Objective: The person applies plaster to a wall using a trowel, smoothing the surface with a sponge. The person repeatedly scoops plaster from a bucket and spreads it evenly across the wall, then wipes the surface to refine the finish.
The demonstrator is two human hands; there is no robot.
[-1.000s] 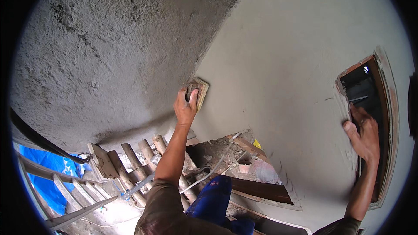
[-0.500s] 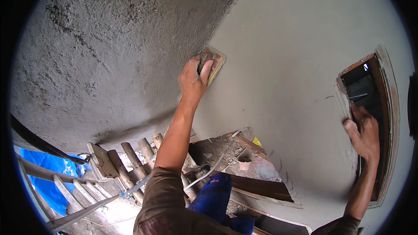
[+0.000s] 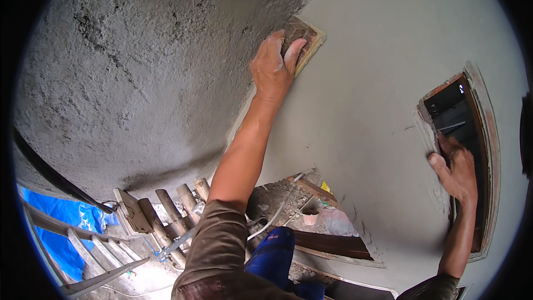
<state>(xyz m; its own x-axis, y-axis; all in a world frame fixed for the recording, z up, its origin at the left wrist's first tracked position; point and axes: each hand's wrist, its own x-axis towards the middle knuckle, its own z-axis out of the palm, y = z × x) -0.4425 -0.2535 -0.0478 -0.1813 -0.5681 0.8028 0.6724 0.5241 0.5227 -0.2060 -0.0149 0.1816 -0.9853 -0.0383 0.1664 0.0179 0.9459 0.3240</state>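
Observation:
My left hand (image 3: 272, 72) is wrapped round the back of a plastering float (image 3: 314, 34), a flat rectangular board with a pale, plaster-crusted edge. The float lies against the smooth grey wall (image 3: 366, 66), right at the corner where the rough cement wall (image 3: 150, 72) meets it. At the right, my right hand (image 3: 461, 173) grips the near edge of a framed wall opening (image 3: 491, 150). Its thumb presses on the plastered face, while the fingers reach round into the dark gap, partly hidden.
Down at the left stand a metal ladder (image 3: 105, 280) and a blue tarp (image 3: 58, 239). Several bamboo poles (image 3: 169, 205) lie beside my left arm. Below, rubble and a small bucket (image 3: 311, 216) show past my blue-clad leg (image 3: 272, 253). A black cable (image 3: 53, 175) hangs at the left.
My left hand and the float have slid up and to the right along the wall corner. My right hand keeps its hold on the opening's edge; the view has shifted slightly.

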